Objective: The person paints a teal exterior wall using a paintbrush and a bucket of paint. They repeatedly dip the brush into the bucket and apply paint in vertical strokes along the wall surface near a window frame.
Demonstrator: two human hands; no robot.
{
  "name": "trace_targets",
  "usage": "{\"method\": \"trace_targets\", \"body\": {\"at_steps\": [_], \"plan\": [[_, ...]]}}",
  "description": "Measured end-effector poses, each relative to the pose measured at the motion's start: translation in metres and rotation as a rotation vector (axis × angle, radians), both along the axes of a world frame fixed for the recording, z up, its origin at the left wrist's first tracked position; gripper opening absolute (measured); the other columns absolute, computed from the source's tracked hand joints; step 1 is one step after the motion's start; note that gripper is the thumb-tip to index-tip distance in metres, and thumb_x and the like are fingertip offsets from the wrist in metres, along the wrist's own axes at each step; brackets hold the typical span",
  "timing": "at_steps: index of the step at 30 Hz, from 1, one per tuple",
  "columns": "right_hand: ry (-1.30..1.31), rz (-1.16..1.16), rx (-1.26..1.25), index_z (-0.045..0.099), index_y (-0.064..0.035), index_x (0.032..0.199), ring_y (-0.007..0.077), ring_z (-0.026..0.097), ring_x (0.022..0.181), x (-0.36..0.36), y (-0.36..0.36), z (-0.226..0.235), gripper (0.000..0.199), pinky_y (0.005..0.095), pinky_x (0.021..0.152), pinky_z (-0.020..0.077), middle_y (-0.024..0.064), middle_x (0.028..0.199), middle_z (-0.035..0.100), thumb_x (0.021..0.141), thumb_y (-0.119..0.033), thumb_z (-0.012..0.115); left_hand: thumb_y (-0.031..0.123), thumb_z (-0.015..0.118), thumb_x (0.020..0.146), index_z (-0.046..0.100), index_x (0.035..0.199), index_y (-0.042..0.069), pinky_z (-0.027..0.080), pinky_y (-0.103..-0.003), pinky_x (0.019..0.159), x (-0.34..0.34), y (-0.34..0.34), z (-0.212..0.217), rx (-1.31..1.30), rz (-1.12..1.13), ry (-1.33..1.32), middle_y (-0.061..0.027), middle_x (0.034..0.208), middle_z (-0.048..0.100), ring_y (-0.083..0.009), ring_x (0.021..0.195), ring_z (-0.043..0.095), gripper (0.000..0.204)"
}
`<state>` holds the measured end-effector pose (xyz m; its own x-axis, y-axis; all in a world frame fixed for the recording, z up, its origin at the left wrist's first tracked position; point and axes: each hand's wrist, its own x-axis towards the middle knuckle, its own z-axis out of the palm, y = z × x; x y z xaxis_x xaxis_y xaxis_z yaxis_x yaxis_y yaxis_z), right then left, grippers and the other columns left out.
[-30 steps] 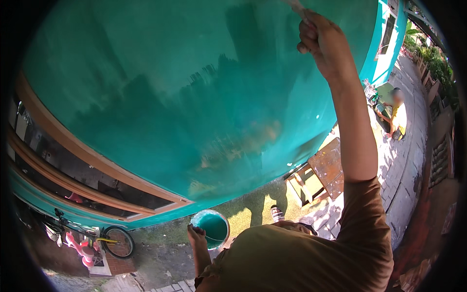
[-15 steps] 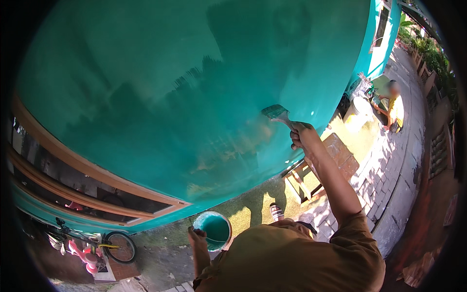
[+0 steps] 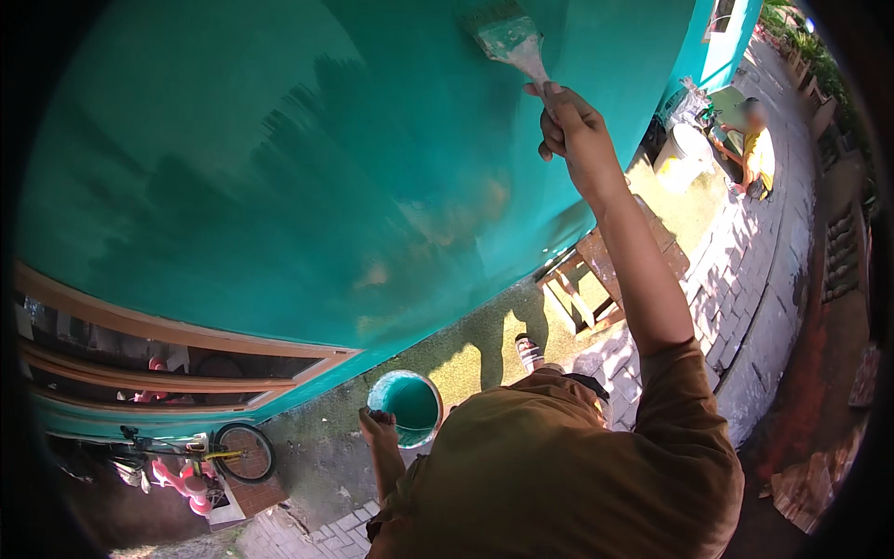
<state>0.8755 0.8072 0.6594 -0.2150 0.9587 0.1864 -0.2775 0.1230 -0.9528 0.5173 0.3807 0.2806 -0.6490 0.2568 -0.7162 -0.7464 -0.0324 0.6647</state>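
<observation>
Right hand: raised high; fingers wrapped tight around the pale handle of a wide flat paintbrush; its bristles, teal with paint, press on the wall.
Left hand: low at the hip; closed on the rim of a round paint bucket, teal inside.
Wall: smooth, glossy teal; patchy darker streaks.
Window frame: tan wood, lower left.
Wooden stool: by the wall's foot, on paving.
Another person: crouched far right, yellow top, beside a white bucket.

Paintbrush: wide, flat, bristles teal with wet paint, pressed against the teal wall, pale handle slanting down-right. Paint bucket: round, open, teal paint inside, held low.
</observation>
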Motion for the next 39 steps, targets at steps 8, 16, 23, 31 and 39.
{"method": "trace_targets", "body": {"at_steps": [8, 16, 23, 31, 39], "plan": [[-0.183, 0.040, -0.362, 0.062, -0.0043, 0.112, 0.0073, 0.040, 0.055, 0.000, -0.022, -0.265, 0.045, 0.0255, 0.049, 0.0396, -0.0027, 0.064, 0.041, 0.101, -0.045, 0.047, 0.033, 0.060, 0.084, 0.044, 0.075, 0.014, 0.036, -0.036, 0.061, 0.013, 0.004, 0.024, -0.040, 0.034, 0.042, 0.0005, 0.067, 0.042, -0.0164, 0.059, 0.042, 0.027], [-0.443, 0.078, -0.683, 0.061, 0.0013, 0.101, 0.0146, 0.049, 0.041, 0.005, -0.027, -0.458, 0.040, 0.0299, 0.046, 0.0510, 0.0050, 0.058, 0.052, 0.096, -0.038, 0.053, 0.032, 0.056, 0.086, 0.044, 0.075, 0.013, 0.039, -0.039, 0.061, -0.005, 0.001, 0.024, -0.096, 0.040, 0.042, -0.0007, 0.067, 0.044, -0.0178, 0.060, 0.045, 0.025], [-0.269, 0.106, -0.757, 0.054, -0.0019, 0.094, 0.0118, 0.047, 0.045, -0.023, 0.003, -0.429, 0.031, 0.0314, 0.048, 0.0502, 0.0029, 0.064, 0.050, 0.098, -0.033, 0.052, 0.032, 0.055, 0.088, 0.043, 0.072, 0.014, 0.039, -0.040, 0.059, -0.008, -0.033, 0.023, -0.168, 0.123, 0.079, -0.0015, 0.065, 0.043, -0.0190, 0.059, 0.045, 0.027], [-0.057, 0.158, -0.554, 0.053, -0.0008, 0.100, 0.0108, 0.044, 0.046, 0.008, -0.036, -0.331, 0.024, 0.0303, 0.044, 0.0453, 0.0026, 0.065, 0.047, 0.102, -0.024, 0.047, 0.031, 0.054, 0.088, 0.038, 0.068, 0.015, 0.038, -0.038, 0.058, 0.010, -0.072, 0.020, -0.249, 0.192, 0.170, -0.0004, 0.061, 0.040, -0.0176, 0.055, 0.042, 0.030], [-0.294, 0.132, -0.876, 0.043, -0.0071, 0.083, 0.0109, 0.041, 0.047, -0.011, 0.011, -0.430, 0.033, 0.0293, 0.043, 0.0338, 0.0004, 0.061, 0.045, 0.100, -0.034, 0.051, 0.028, 0.054, 0.084, 0.038, 0.069, 0.014, 0.040, -0.038, 0.060, 0.011, -0.073, 0.007, -0.319, 0.235, 0.169, -0.0014, 0.063, 0.039, -0.0180, 0.057, 0.043, 0.026]]}}
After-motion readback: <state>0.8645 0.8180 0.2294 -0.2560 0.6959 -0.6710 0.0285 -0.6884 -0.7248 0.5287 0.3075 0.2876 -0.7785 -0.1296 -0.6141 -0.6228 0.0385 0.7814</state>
